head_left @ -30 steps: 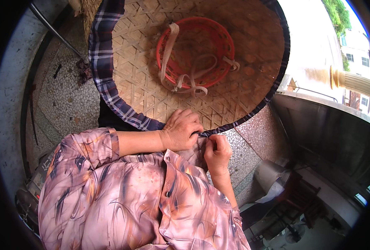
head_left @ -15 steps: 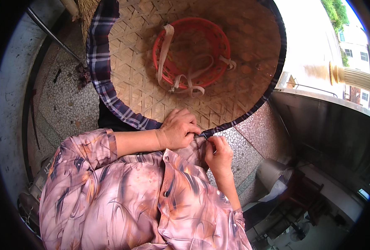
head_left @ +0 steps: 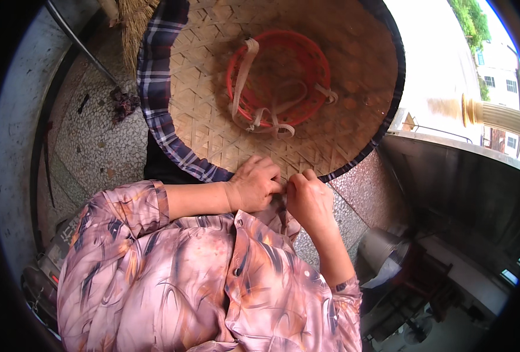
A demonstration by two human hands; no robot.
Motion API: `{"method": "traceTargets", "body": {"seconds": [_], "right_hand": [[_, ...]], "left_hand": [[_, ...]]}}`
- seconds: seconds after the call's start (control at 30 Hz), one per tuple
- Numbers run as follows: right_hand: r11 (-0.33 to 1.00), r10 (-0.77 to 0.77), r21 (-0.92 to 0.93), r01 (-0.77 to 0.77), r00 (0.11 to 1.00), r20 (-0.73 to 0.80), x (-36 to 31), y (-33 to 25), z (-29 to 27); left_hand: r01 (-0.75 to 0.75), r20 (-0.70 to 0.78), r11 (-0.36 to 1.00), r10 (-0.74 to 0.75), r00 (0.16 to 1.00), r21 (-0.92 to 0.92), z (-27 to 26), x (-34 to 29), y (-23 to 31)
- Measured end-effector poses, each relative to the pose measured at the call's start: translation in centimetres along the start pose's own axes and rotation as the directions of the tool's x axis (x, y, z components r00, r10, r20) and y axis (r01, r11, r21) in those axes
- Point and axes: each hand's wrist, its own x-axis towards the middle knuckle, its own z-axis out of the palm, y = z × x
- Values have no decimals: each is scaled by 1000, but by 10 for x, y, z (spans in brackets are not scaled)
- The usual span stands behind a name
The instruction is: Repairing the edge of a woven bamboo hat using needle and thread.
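A wide woven bamboo hat (head_left: pixel 207 111) rests underside up before me, its rim bound in dark plaid cloth (head_left: pixel 156 97). Inside it sits a red plastic head ring (head_left: pixel 325 76) with pale fabric straps (head_left: pixel 243 67). My left hand (head_left: pixel 254 182) grips the hat's near edge, fingers bent over the rim. Close beside it, my right hand (head_left: pixel 310 196) is pinched at the same edge. Whatever lies between its fingertips is hidden.
A straw broom (head_left: pixel 138 32) and a metal rod (head_left: pixel 84 47) are at the upper left, above a speckled stone floor (head_left: pixel 107 146). A pale bucket (head_left: pixel 383 249) stands at the lower right, near dark wooden furniture (head_left: pixel 427 273). A low dark wall (head_left: pixel 447 182) runs along the right.
My right hand has moved up from just below the rim onto it, closer to my left hand. The hat has shifted slightly right and down in view. My left hand keeps its grip.
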Motion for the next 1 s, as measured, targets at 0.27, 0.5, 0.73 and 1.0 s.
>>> {"method": "traceTargets", "body": {"seconds": [0.27, 0.5, 0.73, 1.0], "right_hand": [[968, -7, -218, 122, 884, 467, 27, -38, -13], [957, 22, -262, 129, 862, 506, 33, -59, -5], [883, 79, 459, -104, 994, 74, 36, -32, 0], [-320, -76, 875, -363, 931, 358, 47, -20, -76]], "left_hand": [[49, -158, 988, -72, 985, -145, -20, -24, -6], [204, -308, 813, -421, 853, -546, -32, -32, -20], [169, -303, 904, -301, 904, -393, -30, -29, -18], [33, -141, 990, -52, 989, -138, -11, -29, -7]]}}
